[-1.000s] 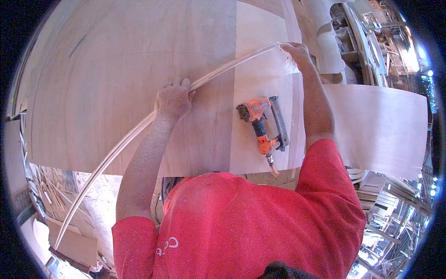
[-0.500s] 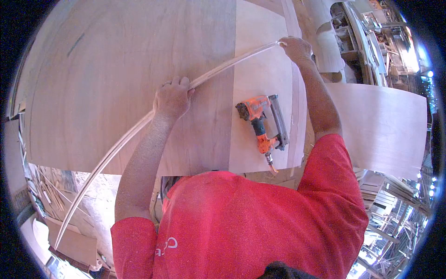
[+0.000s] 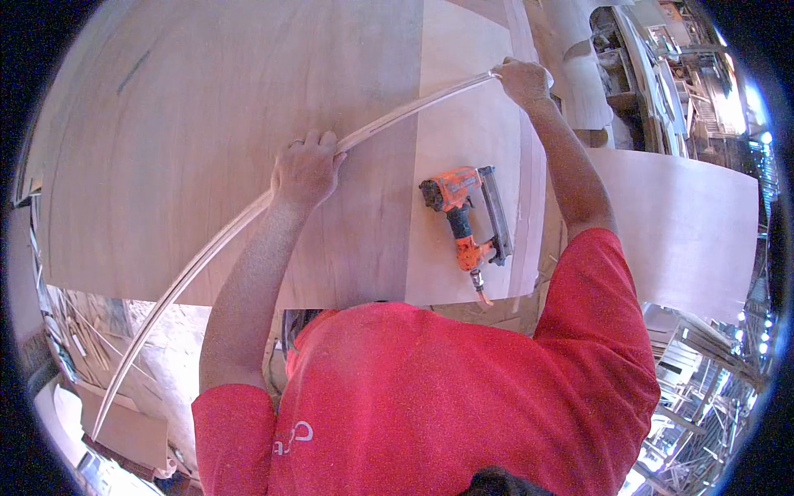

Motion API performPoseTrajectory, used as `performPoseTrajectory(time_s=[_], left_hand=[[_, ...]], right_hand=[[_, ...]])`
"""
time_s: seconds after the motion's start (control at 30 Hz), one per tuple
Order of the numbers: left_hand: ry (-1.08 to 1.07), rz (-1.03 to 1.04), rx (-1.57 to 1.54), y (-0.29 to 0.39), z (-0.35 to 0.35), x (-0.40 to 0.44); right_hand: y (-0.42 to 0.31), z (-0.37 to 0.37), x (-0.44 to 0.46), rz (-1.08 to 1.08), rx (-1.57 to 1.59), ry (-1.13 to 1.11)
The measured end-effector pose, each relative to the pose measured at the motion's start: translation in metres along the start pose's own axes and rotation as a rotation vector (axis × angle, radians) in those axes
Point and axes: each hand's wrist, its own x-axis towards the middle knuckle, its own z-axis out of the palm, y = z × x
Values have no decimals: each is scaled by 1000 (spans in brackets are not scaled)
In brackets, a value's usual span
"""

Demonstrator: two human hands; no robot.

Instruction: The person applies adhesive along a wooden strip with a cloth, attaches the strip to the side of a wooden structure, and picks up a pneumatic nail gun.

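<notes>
A long, thin wooden strip (image 3: 203, 258) runs in a curve from the lower left up across the wood panel (image 3: 207, 107). My left hand (image 3: 304, 169) is closed round its middle. At the strip's upper right end my right hand (image 3: 524, 82) pinches the tip, with something small and whitish by the palm. An orange and black nail gun (image 3: 460, 217) lies on the pale part of the panel, below and between my hands, touched by neither. A hose fitting hangs from its lower end.
Another thin sheet (image 3: 678, 223) sticks out at the right. Beyond it are shelves or crates (image 3: 620, 78) with wood pieces. Scrap strips (image 3: 91, 339) and a brown board (image 3: 132, 430) lie on the floor at the lower left.
My right hand has turned and moved slightly up at the strip's end, and my right elbow has shifted outward. My left hand keeps its hold on the strip, while the nail gun stays put.
</notes>
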Motion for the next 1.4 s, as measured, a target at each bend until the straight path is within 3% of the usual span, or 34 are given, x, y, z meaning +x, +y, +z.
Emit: performPoseTrajectory(time_s=[0.57,0.83,1.4], left_hand=[[-16,-19,-6,-1,1,0],[-36,-16,-15,1,-5,-1],[-56,-1,10,0,-6,0]], right_hand=[[-20,-14,-5,86,162,40],[-46,-34,-3,-69,216,56],[-120,-74,-26,-150,364,250]])
